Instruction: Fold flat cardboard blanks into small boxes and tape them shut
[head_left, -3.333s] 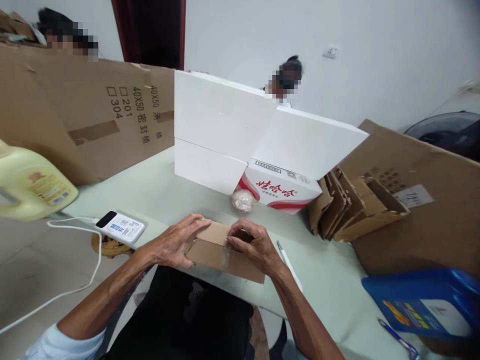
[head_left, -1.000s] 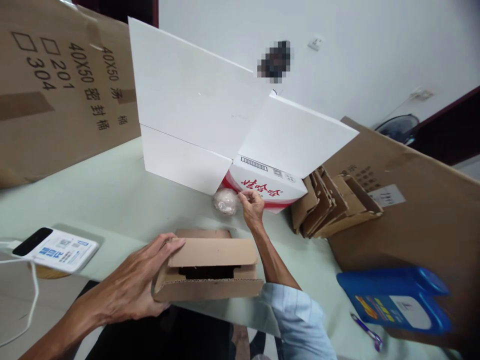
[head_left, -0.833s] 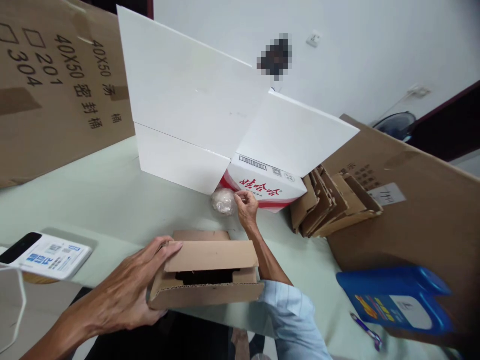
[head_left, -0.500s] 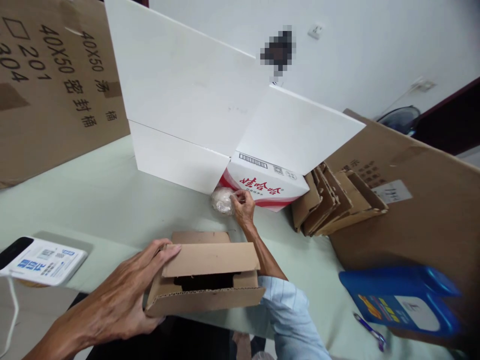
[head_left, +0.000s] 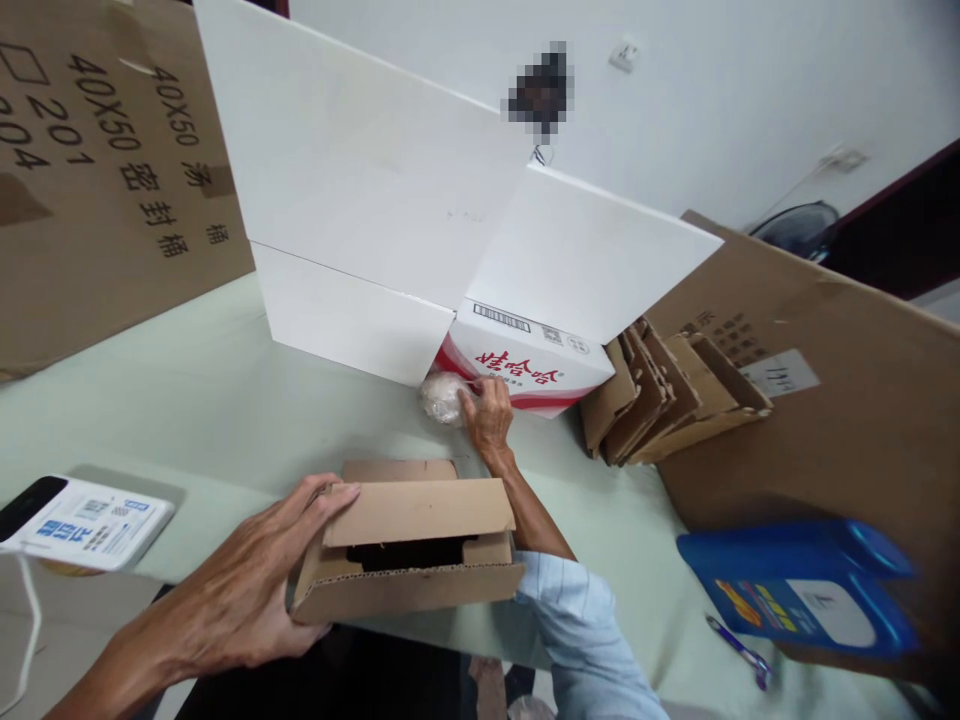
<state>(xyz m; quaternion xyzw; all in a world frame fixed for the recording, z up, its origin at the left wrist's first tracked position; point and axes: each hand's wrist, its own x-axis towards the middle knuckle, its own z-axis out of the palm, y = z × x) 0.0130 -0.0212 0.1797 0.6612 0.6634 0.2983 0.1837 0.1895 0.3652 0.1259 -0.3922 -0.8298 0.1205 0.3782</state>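
My left hand (head_left: 255,590) grips the left end of a small brown cardboard box (head_left: 409,545) at the near table edge; its lid flap stands partly open, showing a dark inside. My right hand (head_left: 489,415) is stretched forward over the pale green table (head_left: 225,400), fingers closing around a small round lump wrapped in clear film (head_left: 442,397). That lump lies against the foot of a white carton with red print (head_left: 525,365), whose big white flaps stand open.
A stack of folded brown cardboard pieces (head_left: 667,395) lies right of the white carton. Large brown cartons stand at left (head_left: 90,170) and right (head_left: 847,400). A blue jug (head_left: 802,590) and a purple pen (head_left: 739,652) lie near right, a white power bank (head_left: 82,520) near left. A person sits behind the carton.
My right hand left the small box and reached forward to the wrapped lump, now closing on it. The box's lid came open. My left hand kept its hold.
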